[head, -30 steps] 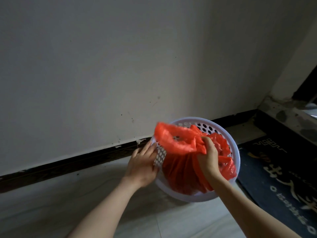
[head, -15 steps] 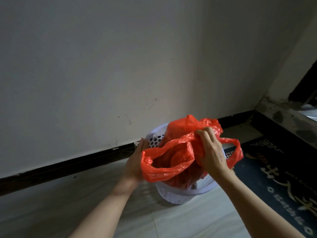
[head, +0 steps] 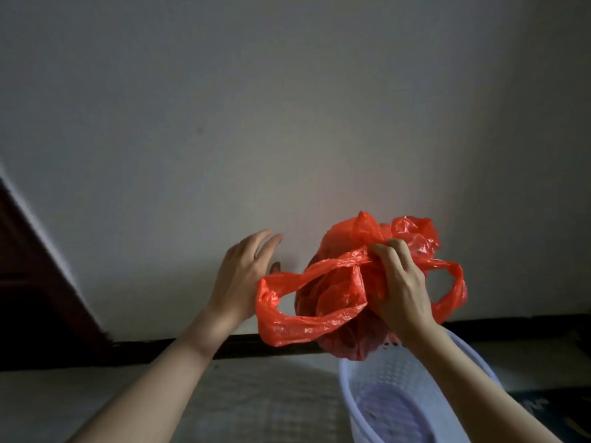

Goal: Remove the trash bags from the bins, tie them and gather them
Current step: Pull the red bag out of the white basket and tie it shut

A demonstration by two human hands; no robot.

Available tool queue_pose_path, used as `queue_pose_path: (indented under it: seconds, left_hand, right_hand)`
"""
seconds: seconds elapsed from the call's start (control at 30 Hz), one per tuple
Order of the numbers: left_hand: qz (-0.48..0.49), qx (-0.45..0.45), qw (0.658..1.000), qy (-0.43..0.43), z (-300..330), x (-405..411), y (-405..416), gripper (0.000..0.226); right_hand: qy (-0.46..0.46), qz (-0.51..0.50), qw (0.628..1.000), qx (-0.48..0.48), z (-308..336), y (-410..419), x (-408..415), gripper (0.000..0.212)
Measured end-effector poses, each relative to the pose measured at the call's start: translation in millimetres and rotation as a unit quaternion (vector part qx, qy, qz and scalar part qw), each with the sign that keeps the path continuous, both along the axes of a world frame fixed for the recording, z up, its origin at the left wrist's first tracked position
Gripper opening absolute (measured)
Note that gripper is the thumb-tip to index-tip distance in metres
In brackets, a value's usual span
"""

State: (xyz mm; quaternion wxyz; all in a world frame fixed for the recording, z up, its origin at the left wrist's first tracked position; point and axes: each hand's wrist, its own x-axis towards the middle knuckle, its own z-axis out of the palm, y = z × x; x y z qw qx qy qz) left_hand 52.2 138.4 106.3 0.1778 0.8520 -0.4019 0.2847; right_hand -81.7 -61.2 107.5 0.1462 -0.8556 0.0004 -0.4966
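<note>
Crinkled red thin-plastic trash bag (head: 339, 298) up in the air, clear of the bin, in front of a plain pale wall (head: 287, 107). Bunched at the top in right hand (head: 401, 282); fingers (head: 388, 247) curled round the gathered neck of the plastic, gripping it. Two handle loops sticking out: one drooping left and down toward the left hand, one poking out right behind the right wrist. Bag bottom hanging just above the far rim of a round white perforated plastic bin (head: 377, 391), touching or not — cannot tell. Bin on the floor at lower right, interior looks bare of liner, partly hidden by the right forearm.

Left hand (head: 243, 276) raised beside the bag, fingers (head: 265, 241) straight and slightly spread, holding nothing; palm edge near the left handle loop, contact unclear. Slight motion blur on that hand.

Dark skirting strip (head: 128, 346) along wall base. Pale tiled floor (head: 256, 398) below. Dark brown door edge (head: 35, 282) at far left. Dark mat (head: 543, 404) at far right, mostly cut off.
</note>
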Motion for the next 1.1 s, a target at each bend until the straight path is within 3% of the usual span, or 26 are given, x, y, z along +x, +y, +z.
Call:
queue_pose_path:
  seconds: [0.23,0.43,0.57,0.67,0.77,0.8,0.87,0.93,1.0,1.1]
  left_hand:
    - [0.092,0.089,0.989,-0.077,29,32,109,0.047]
    - [0.071,0.099,0.991,-0.046,-22,41,141,0.047]
    - [0.051,0.113,0.992,0.036,-87,29,154,0.046]
    - [0.038,0.111,0.979,0.169,-134,3,158,0.058]
    - [0.049,0.127,0.898,0.419,-158,-23,158,0.083]
    - [0.05,0.139,0.876,0.46,-162,-28,157,0.093]
    - [0.058,0.186,0.868,0.456,-163,-38,151,0.106]
    - [0.061,0.177,0.877,0.442,-166,-39,145,0.097]
    - [0.075,0.092,0.889,0.442,-168,-32,139,0.071]
    - [0.134,0.042,0.911,0.387,-157,-23,136,0.048]
  right_hand:
    - [0.069,0.125,0.985,-0.094,-33,96,65,0.026]
    - [0.216,0.124,0.956,-0.155,-125,156,84,0.026]
    - [0.344,0.106,0.917,-0.171,-175,181,73,0.032]
    - [0.45,0.108,0.882,-0.092,-187,186,60,0.038]
    - [0.482,0.102,0.869,-0.038,-178,180,52,0.057]
    - [0.471,0.11,0.875,-0.032,-175,176,51,0.065]
    - [0.464,0.138,0.875,-0.018,-174,165,46,0.077]
    - [0.518,0.15,0.842,-0.011,-177,155,42,0.093]
    - [0.569,0.131,0.812,-0.017,-184,150,36,0.111]
    - [0.571,0.091,0.815,-0.031,-204,146,29,0.108]
